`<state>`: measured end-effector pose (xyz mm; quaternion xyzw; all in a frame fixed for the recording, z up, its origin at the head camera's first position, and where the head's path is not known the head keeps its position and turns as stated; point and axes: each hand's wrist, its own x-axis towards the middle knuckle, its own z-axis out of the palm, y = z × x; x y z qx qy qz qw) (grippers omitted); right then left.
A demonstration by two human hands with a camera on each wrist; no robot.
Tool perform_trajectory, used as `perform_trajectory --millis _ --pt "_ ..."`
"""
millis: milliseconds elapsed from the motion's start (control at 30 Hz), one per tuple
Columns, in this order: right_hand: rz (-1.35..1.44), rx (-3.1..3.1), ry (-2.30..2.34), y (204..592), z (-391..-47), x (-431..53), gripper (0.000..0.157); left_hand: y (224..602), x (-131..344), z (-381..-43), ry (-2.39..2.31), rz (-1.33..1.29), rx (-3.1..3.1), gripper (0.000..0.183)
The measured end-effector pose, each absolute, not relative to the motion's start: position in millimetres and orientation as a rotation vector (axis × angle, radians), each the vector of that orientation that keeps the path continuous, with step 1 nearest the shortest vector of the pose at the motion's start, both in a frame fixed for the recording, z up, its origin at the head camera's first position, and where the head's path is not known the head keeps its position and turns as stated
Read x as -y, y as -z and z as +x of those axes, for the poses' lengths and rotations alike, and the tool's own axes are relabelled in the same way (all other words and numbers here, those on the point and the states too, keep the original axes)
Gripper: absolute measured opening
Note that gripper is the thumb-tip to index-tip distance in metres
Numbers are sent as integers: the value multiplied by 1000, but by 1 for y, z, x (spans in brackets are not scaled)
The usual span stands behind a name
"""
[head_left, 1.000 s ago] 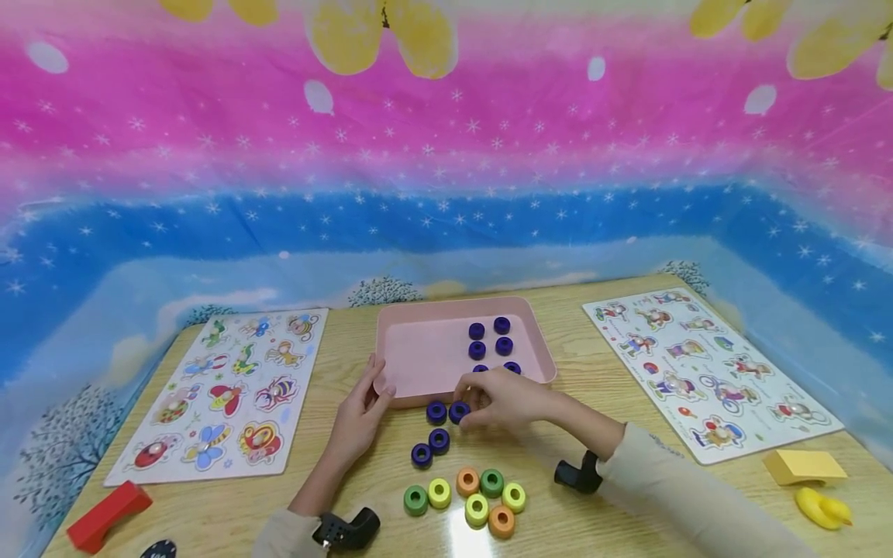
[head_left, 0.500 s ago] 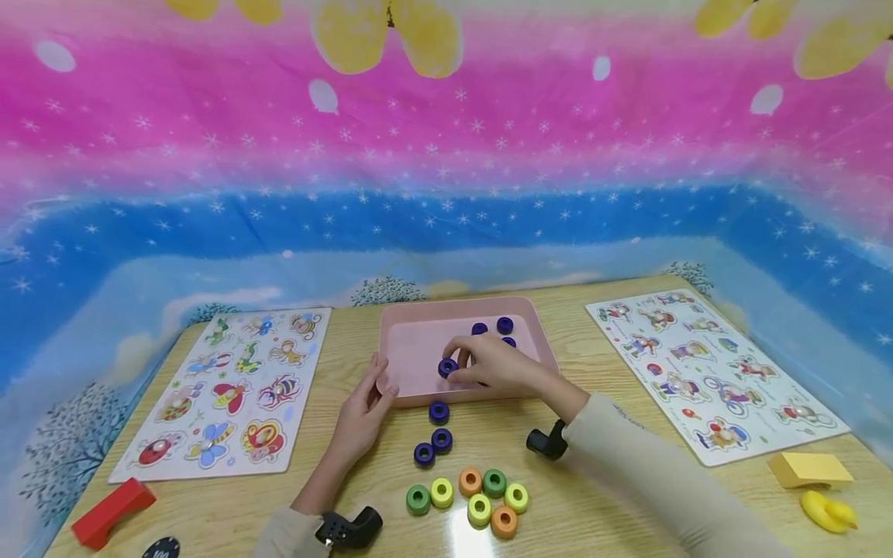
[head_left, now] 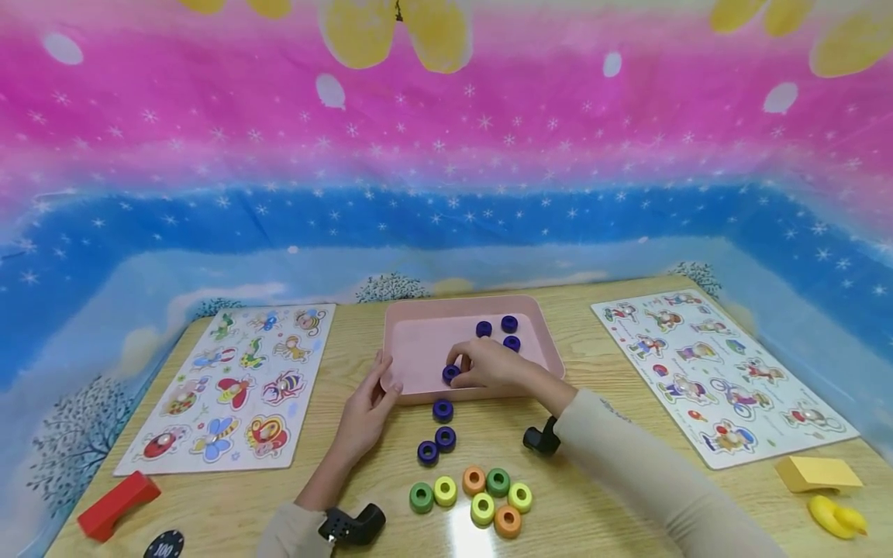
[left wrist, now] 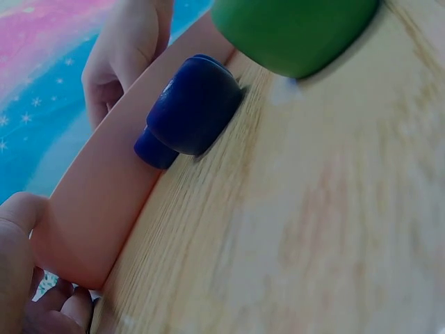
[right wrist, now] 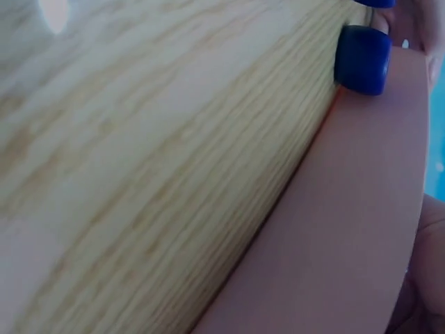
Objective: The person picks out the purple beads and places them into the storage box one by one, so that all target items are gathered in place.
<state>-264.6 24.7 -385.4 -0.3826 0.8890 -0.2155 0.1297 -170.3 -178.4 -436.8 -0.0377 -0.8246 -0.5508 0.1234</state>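
My left hand (head_left: 363,407) holds the front left corner of the pink tray (head_left: 415,345). In the left wrist view its thumb lies at the rim, with fingers curled round the corner. Inside the tray, near the front wall, my right hand (head_left: 487,364) pinches a dark blue ring-shaped bead (head_left: 450,375) between thumb and fingers. Several dark blue beads (head_left: 509,324) sit at the tray's right side, some hidden behind the right hand. In front of the tray, three more dark blue beads (head_left: 445,439) rest on the table; one (left wrist: 195,104) stands close by the tray wall.
Closer to me lie several green, yellow and orange beads (head_left: 482,508). Picture puzzle boards flank the tray, left (head_left: 223,387) and right (head_left: 718,380). A red block (head_left: 118,505) and a black chip (head_left: 164,545) are front left; a yellow block (head_left: 818,473) and toy duck (head_left: 837,517), front right.
My right hand has picked up a dark blue bead from the table before the tray and carried it over the front wall, down into the tray. The left hand keeps its hold on the corner.
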Motion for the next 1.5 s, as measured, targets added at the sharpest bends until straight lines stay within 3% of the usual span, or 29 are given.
perform_trajectory --millis 267,700,1167,1500 --pt "-1043 -2630 650 377 -263 -28 37 437 178 -170 1630 -115 2390 47" --pt "-1437 -2293 927 371 -234 -48 29 434 180 -173 1605 -113 2433 48" --pt "-1462 -2130 744 397 -217 -38 35 436 179 -170 1604 -105 2425 48" --pt "-1520 -2167 706 391 -217 -38 28 436 178 -170 1611 -107 2401 47"
